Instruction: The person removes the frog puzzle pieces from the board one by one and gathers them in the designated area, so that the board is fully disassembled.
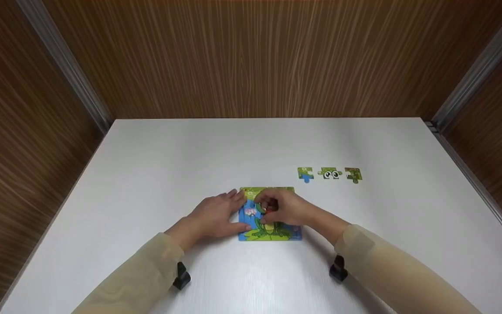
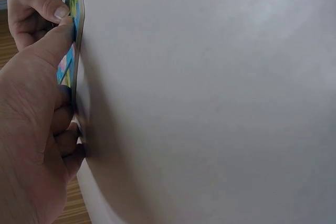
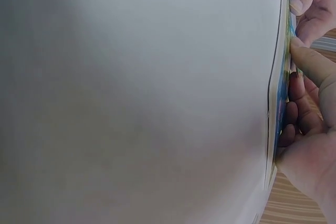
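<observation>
Frog puzzle (image 1: 273, 237), one piece (image 1: 260, 209) pinched

My right hand (image 1: 292, 208) had the piece, greenish, between thumb and curled fingers over the puzzle. My left hand (image 1: 218, 213) lay fairly wide, thumb and fingertips at the puzzle's left edge. Puzzle was on the white table (image 1: 155, 165), partly under my right hand. Beyond it, off right, loose in a row: blue-green piece (image 1: 304, 171), eyes piece (image 1: 330, 173), brown-green piece (image 1: 354, 173).

On a white table (image 1: 216, 152), the left hand (image 1: 216, 216) rests at the left edge of a frog jigsaw puzzle (image 1: 270, 237), while the right hand (image 1: 289, 207) pinches a green-and-red piece (image 1: 260, 209) over it. Beyond, to the right, three loose jigsaw pieces (image 1: 330, 174) lie in a row, the middle one showing two eyes.
</observation>
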`<act>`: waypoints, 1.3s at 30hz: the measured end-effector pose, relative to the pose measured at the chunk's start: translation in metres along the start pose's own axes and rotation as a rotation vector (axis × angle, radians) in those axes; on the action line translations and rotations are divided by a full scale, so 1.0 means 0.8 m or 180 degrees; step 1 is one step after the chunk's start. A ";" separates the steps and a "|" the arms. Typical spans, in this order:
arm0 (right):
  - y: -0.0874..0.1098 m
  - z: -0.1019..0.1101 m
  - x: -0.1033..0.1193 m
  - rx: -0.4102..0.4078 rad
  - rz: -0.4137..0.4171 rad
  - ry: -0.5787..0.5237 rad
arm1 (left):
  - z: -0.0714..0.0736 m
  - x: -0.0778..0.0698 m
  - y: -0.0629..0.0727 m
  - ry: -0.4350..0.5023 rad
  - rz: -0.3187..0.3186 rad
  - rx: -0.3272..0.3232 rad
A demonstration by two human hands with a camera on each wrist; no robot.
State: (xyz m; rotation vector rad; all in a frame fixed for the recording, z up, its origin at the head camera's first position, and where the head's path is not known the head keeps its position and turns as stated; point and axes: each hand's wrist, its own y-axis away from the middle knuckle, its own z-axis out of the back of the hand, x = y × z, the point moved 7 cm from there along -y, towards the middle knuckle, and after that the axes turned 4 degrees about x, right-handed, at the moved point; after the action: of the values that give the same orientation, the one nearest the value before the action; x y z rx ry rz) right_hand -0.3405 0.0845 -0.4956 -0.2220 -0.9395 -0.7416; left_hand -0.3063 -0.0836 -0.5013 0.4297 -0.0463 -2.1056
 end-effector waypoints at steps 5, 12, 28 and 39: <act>-0.001 0.000 0.003 -0.0028 -0.0034 0.0012 | 0.001 0.000 0.002 0.0008 0.0012 -0.0019; -0.003 -0.001 0.004 -0.0053 -0.0018 0.0067 | 0.004 -0.001 0.005 0.0024 -0.0019 -0.0033; -0.007 -0.002 0.007 -0.0077 -0.0029 0.0211 | 0.003 0.001 0.006 0.0054 0.0026 -0.0043; -0.005 -0.001 0.004 -0.0033 0.0007 0.0283 | -0.001 0.001 0.002 -0.0022 0.0011 -0.0011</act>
State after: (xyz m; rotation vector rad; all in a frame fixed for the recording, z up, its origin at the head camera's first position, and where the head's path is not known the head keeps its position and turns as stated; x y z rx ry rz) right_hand -0.3411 0.0795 -0.4943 -0.1974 -0.8511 -0.7485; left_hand -0.3052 -0.0850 -0.5019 0.4198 -0.0473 -2.1036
